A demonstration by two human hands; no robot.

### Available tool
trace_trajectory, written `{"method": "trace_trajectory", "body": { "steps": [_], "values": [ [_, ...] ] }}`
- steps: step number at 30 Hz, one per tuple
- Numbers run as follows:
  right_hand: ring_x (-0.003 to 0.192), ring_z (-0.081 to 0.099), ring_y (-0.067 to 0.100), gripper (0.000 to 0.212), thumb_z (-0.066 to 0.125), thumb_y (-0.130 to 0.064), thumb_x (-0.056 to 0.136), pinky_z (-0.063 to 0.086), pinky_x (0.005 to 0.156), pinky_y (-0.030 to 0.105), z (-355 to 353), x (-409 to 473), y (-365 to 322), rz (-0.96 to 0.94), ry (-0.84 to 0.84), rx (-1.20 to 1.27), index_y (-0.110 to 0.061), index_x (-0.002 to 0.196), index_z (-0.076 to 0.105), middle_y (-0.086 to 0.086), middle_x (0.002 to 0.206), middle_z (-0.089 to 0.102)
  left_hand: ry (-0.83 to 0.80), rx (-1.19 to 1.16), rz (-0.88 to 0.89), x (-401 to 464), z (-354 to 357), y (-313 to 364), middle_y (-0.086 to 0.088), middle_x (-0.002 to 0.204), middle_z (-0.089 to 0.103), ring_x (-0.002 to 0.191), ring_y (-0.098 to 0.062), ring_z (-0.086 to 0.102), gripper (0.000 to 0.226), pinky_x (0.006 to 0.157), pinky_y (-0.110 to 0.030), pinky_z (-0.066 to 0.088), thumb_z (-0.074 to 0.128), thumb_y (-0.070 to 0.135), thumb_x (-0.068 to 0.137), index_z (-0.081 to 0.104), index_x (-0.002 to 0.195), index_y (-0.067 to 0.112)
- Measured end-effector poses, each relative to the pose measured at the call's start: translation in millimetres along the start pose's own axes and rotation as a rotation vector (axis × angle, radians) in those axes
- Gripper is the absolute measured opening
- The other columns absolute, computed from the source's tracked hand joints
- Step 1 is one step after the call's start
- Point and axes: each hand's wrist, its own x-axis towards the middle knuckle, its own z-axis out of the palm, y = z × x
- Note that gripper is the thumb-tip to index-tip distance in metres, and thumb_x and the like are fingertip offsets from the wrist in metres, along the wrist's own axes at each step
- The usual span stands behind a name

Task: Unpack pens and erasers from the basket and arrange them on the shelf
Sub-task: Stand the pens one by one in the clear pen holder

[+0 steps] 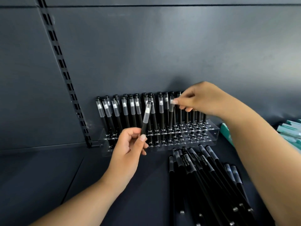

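**Two pens in hand, rack half filled**

Two fingertips of the left hand [128,147], thumb and forefinger, pinch the lower barrel of a black pen [147,118] that tilts toward one o'clock, cap end up. At three o'clock from it, the right hand [200,99] pinches the clear cap of a second pen [171,115], which stands nearly upright with its tip at or in a hole; the remaining fingers curl loosely.

Both pens hover at the clear acrylic rack [211,136], set against the back panel of the dark shelf [48,176]. Its nine o'clock side and back rows are filled with standing pens [125,110]; many front holes toward three o'clock are empty. A loose pile of pens [203,176] lies on the shelf at five o'clock from the rack. Teal boxes [290,131] sit at the far three o'clock edge. No basket or erasers are in view.

The step looks like slotting pens one by one. Next, the right-hand pen likely needs seating and release, then the left pen must be straightened and lowered into a free hole
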Motion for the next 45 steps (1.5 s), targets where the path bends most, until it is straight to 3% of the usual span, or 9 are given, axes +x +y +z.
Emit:
{"method": "trace_trajectory", "body": {
  "steps": [5,11,14,20,24,26,28,40,45],
  "values": [
    [0.079,0.066,0.015,0.029,0.064,-0.039,0.079,0.055,0.081,0.030,-1.6,-15.5,-24.3,-0.093,-0.044,0.251,-0.011,0.083,0.071,0.004,0.083,0.072,0.025,-0.033,0.070,-2.8,1.8,5.8,0.006,0.080,0.070,0.078,0.003,0.062,0.014,0.071,-0.010,0.046,0.049,0.012,0.089,0.053,0.094,0.023],
    [0.067,0.063,-0.002,0.023,0.065,-0.033,0.081,0.054,0.070,0.015,24.8,-21.9,-38.4,-0.117,-0.248,0.276,-0.010,0.077,0.068,-0.006,0.070,0.067,-0.022,0.102,0.149,-9.0,3.6,11.7,0.022,0.085,0.070,0.075,0.009,0.060,0.022,0.067,-0.007,0.041,0.052,0.040,0.072,0.052,0.091,0.028],
    [0.063,0.063,-0.003,0.023,0.065,-0.028,0.082,0.053,0.067,0.013,24.9,-20.8,-38.7,-0.111,-0.261,0.305,-0.005,0.080,0.067,-0.005,0.067,0.067,-0.099,0.193,0.218,-9.7,1.5,8.9,0.018,0.093,0.070,0.093,0.010,0.058,0.019,0.080,-0.006,0.041,0.057,0.049,0.080,0.056,0.094,0.036],
    [0.055,0.064,0.004,0.018,0.059,-0.023,0.086,0.056,0.064,0.021,-9.1,-17.5,-29.6,-0.037,0.018,0.402,-0.007,0.078,0.060,0.002,0.066,0.063,-0.295,0.790,0.554,-10.4,0.4,4.4,0.015,0.131,0.045,0.131,0.000,0.025,0.049,0.110,-0.019,0.013,0.024,0.054,0.095,0.039,0.130,0.023],
    [0.073,0.068,0.029,0.021,0.055,-0.023,0.090,0.056,0.074,0.046,-17.2,-4.6,-11.5,-0.016,0.375,0.217,-0.003,0.088,0.058,0.011,0.073,0.066,-0.324,1.234,0.403,-8.0,2.2,4.6,-0.001,0.143,0.038,0.134,-0.012,0.016,0.069,0.110,-0.039,0.015,0.003,0.057,0.093,0.028,0.140,0.013],
    [0.078,0.066,0.031,0.023,0.054,-0.024,0.091,0.053,0.076,0.049,-14.4,-0.2,-5.9,-0.008,0.403,0.165,-0.001,0.091,0.058,0.013,0.073,0.066,-0.336,1.267,0.347,-7.2,2.5,2.4,0.009,0.150,-0.002,0.132,-0.002,-0.021,0.090,0.107,-0.030,-0.015,-0.025,0.069,0.072,-0.009,0.144,0.017],
    [0.079,0.066,0.030,0.023,0.053,-0.023,0.091,0.052,0.079,0.048,-8.5,1.9,-2.4,-0.014,0.382,0.127,-0.001,0.092,0.058,0.014,0.074,0.067,-0.396,1.269,0.238,-8.4,1.2,0.6,0.016,0.145,-0.024,0.118,0.004,-0.040,0.104,0.094,-0.023,-0.034,-0.041,0.071,0.048,-0.028,0.138,0.021],
    [0.079,0.068,0.027,0.018,0.053,-0.025,0.091,0.054,0.078,0.048,6.0,4.4,-1.8,-0.014,0.304,0.184,-0.013,0.077,0.054,0.013,0.079,0.066,-0.432,1.277,0.199,-6.8,1.9,-1.1,0.014,0.145,-0.025,0.124,0.001,-0.035,0.113,0.094,-0.024,-0.035,-0.044,0.071,0.043,-0.024,0.142,0.020],
    [0.077,0.068,0.027,0.018,0.053,-0.024,0.091,0.055,0.077,0.048,5.2,4.0,-3.1,-0.016,0.283,0.216,-0.007,0.087,0.058,0.010,0.075,0.065,-0.436,1.282,0.204,-6.5,2.5,-2.0,0.013,0.147,-0.023,0.128,-0.005,-0.031,0.113,0.096,-0.025,-0.033,-0.044,0.070,0.043,-0.022,0.142,0.019]
  ]
}}
